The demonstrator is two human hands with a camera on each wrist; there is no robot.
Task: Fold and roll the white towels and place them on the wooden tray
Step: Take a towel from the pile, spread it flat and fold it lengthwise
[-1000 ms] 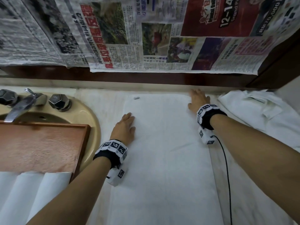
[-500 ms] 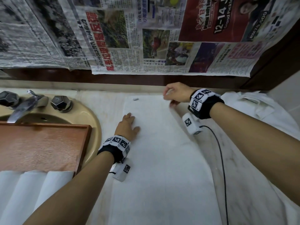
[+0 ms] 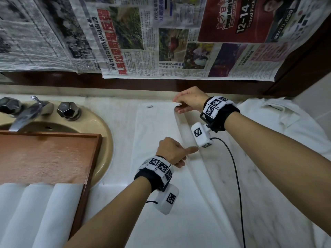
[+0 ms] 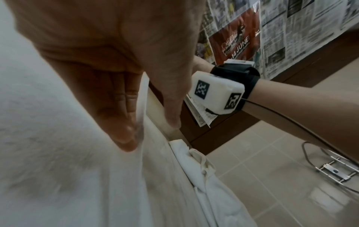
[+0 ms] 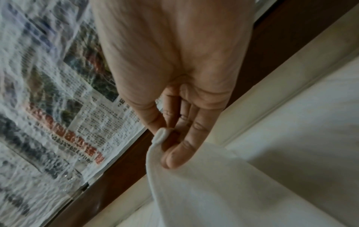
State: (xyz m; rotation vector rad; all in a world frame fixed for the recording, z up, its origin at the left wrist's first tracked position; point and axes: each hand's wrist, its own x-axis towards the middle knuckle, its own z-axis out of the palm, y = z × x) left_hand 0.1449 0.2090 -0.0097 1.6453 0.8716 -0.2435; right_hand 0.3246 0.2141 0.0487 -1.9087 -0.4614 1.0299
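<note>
While the towel lies lengthwise on the tabletop, its right long edge is lifted for a lengthwise fold. Nearest, three rolled towels sit at the near end of the wooden tray, which rests over the sink. Left hand grip: fingers curled under the raised edge about mid-length, thumb out on top, pinching the fabric. Farther, right hand grip: thumb and fingertips closed on the far right corner, held just above the surface near the back ledge. Unfolded white laundry pile sits far right; newspaper covers the wall behind.

To do it well: probably carry both pinches leftward together at equal height, keep the edge taut between hands, land it parallel on the left long edge, corners matched. Risk: slack between grips sags into a crooked crease; the near end has no hand on it and may lag. Smooth flat before rolling.
</note>
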